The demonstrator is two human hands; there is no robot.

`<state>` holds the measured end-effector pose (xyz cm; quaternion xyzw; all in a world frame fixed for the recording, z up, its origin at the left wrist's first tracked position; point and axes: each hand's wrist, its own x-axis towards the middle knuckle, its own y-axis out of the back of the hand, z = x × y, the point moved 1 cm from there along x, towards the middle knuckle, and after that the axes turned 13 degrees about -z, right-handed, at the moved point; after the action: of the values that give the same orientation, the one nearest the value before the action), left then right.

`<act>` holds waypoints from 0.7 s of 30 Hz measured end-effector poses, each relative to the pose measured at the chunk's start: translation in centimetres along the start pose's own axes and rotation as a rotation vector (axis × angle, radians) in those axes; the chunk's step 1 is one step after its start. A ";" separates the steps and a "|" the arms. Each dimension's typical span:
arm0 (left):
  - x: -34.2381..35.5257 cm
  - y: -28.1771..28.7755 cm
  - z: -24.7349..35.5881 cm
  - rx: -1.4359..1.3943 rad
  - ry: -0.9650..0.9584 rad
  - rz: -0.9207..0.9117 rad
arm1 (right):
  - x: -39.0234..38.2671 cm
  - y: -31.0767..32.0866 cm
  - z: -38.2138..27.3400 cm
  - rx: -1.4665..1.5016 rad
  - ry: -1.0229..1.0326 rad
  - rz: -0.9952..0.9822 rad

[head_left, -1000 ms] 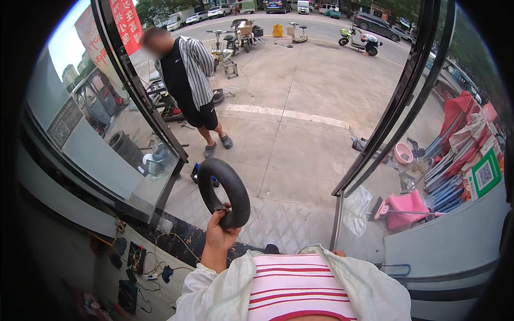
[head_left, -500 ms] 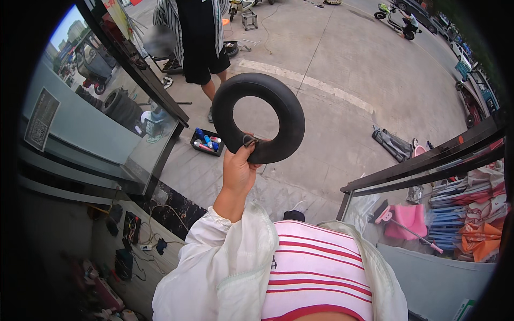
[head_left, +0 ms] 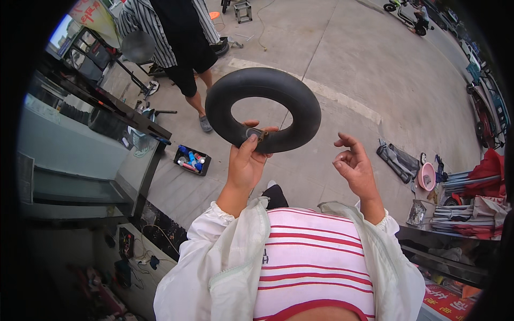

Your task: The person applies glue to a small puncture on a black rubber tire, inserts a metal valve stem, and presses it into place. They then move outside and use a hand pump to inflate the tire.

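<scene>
A black rubber inner tube (head_left: 308,109), round and inflated-looking, is held up in front of me. My left hand (head_left: 247,160) grips its near left side, the thumb lying by the metal valve stem (head_left: 262,136) and the fingers passing through the ring. My right hand (head_left: 357,168) is raised to the right of the tube, apart from it. Its fingers are partly curled and spread, with nothing between them.
Another person (head_left: 187,48) in a striped shirt and black shorts stands ahead on the left. A black crate of bottles and cans (head_left: 191,160) sits on the ground. On the right are a pink basin (head_left: 426,176) and bundled folded poles (head_left: 463,216). A glass door (head_left: 101,101) stands at left.
My right hand has come up into view on the right. The tube has tilted flatter in my left hand. My view has shifted forward past the doorway, and the other person appears further left.
</scene>
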<state>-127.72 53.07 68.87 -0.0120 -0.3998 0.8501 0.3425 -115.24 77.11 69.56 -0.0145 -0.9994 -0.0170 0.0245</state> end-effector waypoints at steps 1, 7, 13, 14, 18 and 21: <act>2.6 1.2 -0.9 -0.012 0.010 0.004 | 4.1 -0.3 -1.4 -0.037 0.053 -0.108; 21.7 8.3 -6.1 -0.022 0.052 -0.092 | 23.8 6.1 2.3 0.030 0.160 -0.102; 41.3 13.2 -10.6 0.085 0.156 -0.033 | 39.0 16.4 4.0 -0.156 0.215 0.048; 44.5 13.7 -11.4 0.169 0.199 -0.017 | 41.3 18.1 4.2 -0.182 0.209 0.049; 57.2 16.4 -14.1 0.326 0.154 0.149 | 51.5 25.7 6.2 -0.288 0.290 0.036; 66.0 18.1 -16.0 0.307 0.049 0.206 | 60.3 32.7 7.6 -0.360 0.217 -0.195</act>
<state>-183.91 94.80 62.25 -0.0214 -0.2536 0.9312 0.2611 -174.80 111.70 66.02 0.0797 -0.9685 -0.1987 0.1272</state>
